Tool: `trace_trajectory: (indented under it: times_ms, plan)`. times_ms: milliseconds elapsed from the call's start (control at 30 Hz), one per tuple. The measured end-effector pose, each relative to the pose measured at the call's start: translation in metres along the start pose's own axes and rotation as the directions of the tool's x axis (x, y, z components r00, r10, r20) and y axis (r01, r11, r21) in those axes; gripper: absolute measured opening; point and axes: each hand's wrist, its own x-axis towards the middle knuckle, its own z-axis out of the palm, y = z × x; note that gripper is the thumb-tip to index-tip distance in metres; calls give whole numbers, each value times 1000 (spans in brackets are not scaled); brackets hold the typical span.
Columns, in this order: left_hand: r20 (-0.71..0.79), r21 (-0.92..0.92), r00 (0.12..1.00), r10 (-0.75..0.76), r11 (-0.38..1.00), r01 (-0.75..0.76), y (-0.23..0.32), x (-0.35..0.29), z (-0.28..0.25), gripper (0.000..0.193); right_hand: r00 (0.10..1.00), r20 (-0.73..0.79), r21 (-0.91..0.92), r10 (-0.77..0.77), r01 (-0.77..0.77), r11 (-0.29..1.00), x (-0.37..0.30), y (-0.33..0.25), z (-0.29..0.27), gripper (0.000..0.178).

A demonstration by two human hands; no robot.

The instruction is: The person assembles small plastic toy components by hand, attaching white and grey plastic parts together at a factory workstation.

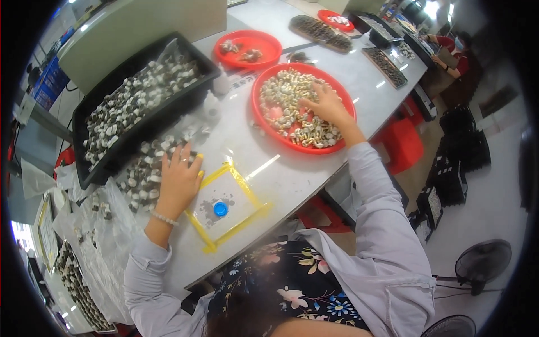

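**Left hand on a dark-and-white pile, right hand in a red tray**

Clock directions are taken from the centre of the view. At nine o'clock, the left hand (179, 182) is laid with fingers spread wide on a loose pile of dark-and-white parts (140, 188); a beaded bracelet (164, 218) is worn at its wrist. At one o'clock, the right hand (327, 108) is held with thumb and fingers apart among small white-and-gold parts (283, 84) in a large round red tray (314, 150); whether any are gripped cannot be told.

Between eight and nine o'clock from the right hand, nearer the left, a blue cap (220, 209) is framed by yellow tape (255, 212) on the white table (292, 182). At ten o'clock, a long black bin (209, 70) is filled with more dark-and-white parts. Near twelve, two clumps are held by a smaller red tray (266, 45). At eight, clear plastic sheeting (106, 241) is spread. Farther out, a co-worker (457, 53) is seen at two, black crates (449, 180) are stacked at three, and a fan (483, 261) is placed at four.
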Motion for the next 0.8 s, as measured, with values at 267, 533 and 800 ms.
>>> trace_trajectory:
  times_ms: [267,533,800]
  plan:
    - [11,-41,997,73,997,-72,-14,-23,-13,27,997,71,-43,-11,14,999,-5,-36,-3,85]
    - [14,-45,996,90,995,-90,-19,-38,-24,30,990,-18,-83,-138,136,987,3,-46,15,71]
    - [-48,-273,998,32,961,-44,2,-15,-36,36,976,-158,-84,-147,135,987,3,-32,20,51]
